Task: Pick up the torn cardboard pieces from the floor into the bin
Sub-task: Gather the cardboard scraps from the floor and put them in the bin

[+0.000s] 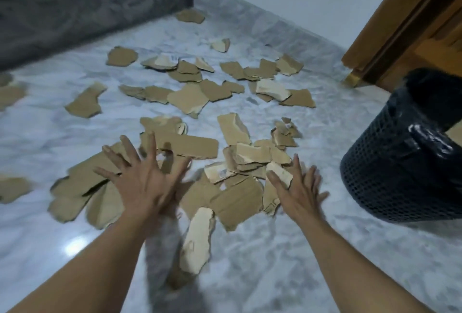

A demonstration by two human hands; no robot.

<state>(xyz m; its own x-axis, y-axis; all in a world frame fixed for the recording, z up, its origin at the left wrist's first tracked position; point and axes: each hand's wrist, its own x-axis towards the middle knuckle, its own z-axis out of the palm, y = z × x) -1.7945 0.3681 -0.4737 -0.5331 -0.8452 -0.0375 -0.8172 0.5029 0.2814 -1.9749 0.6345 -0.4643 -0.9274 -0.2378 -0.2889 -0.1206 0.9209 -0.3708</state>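
Dozens of torn brown corrugated cardboard pieces [237, 200] lie scattered on the white-grey marble floor [275, 262]. Some are pale side up, and the densest overlapping heap is nearest. Dark grey speckled slab [87, 8] runs along far left. Black mesh plastic bin [400, 162] with black liner stands near the heap's right side. Brown wooden door frame [400, 25] behind bin. Left grip [143, 182] and right grip [298, 189] both spread, fingers straight, over heap, holding nothing. Contact unclear due to blur.

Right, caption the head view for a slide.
Left hand and right hand, fingers spread, reach toward torn cardboard pieces scattered on a marble floor, black mesh bin nearby.
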